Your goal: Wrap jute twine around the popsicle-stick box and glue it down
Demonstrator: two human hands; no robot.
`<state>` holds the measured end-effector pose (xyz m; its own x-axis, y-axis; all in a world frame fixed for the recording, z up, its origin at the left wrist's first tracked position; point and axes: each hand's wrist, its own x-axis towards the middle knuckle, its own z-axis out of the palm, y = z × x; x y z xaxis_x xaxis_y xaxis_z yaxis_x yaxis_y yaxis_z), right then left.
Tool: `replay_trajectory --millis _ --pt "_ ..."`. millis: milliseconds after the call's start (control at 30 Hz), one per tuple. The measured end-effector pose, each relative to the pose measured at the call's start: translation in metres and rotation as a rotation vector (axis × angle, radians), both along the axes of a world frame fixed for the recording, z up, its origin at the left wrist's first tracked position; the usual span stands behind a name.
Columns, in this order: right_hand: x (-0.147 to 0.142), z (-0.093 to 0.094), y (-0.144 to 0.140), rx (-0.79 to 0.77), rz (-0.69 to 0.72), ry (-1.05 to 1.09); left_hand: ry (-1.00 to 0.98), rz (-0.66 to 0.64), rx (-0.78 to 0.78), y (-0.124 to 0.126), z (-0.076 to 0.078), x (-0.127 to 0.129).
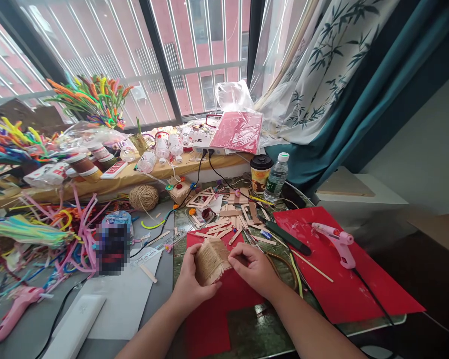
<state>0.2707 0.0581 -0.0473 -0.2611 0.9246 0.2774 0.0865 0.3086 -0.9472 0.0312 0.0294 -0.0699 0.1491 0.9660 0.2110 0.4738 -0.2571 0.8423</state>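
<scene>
I observe from my remote post a dark green marbled table [262,326] across the lower centre of the frame, bearing a red sheet [207,326] at lower centre, a second red sheet [318,294] at lower right, scattered wooden sticks [224,228] at centre, and a lidded paper cup [260,178] just beside a clear bottle [277,179]. At lower left I register a grey surface [166,284] carrying a white sheet [129,299], a twine ball [144,198] and a pink glue gun [17,315]. Above it I identify a yellow-draped ledge [131,178], supporting brown jars [84,167] and plastic bottles [147,162] at left of centre.
</scene>
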Motion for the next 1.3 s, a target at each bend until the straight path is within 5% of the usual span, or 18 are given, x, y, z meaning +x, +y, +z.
replay_trajectory --millis 233,500,767,867,1067,1200,1300 --pt "0.001 0.006 -0.002 0.027 -0.032 0.009 -0.047 0.025 0.002 -0.001 -0.006 -0.006" --pt "-0.004 -0.006 0.003 -0.172 0.000 0.139 -0.134 0.041 0.040 -0.003 -0.004 -0.004" --pt "-0.001 -0.007 0.001 -0.247 0.186 0.232 -0.212 -0.281 -0.175 0.001 0.008 0.001" --pt "-0.001 -0.005 -0.001 -0.233 0.207 0.218 -0.049 -0.245 -0.187 0.001 0.014 0.001" --pt "-0.003 0.001 -0.005 -0.245 0.248 0.218 0.290 -0.200 0.000 -0.013 0.037 -0.011" --pt "-0.004 0.005 -0.006 -0.266 0.236 0.218 0.329 -0.284 0.366 -0.021 0.058 -0.015" --pt "-0.003 0.007 -0.007 -0.269 0.229 0.191 0.354 -0.335 0.526 -0.021 0.059 -0.016"
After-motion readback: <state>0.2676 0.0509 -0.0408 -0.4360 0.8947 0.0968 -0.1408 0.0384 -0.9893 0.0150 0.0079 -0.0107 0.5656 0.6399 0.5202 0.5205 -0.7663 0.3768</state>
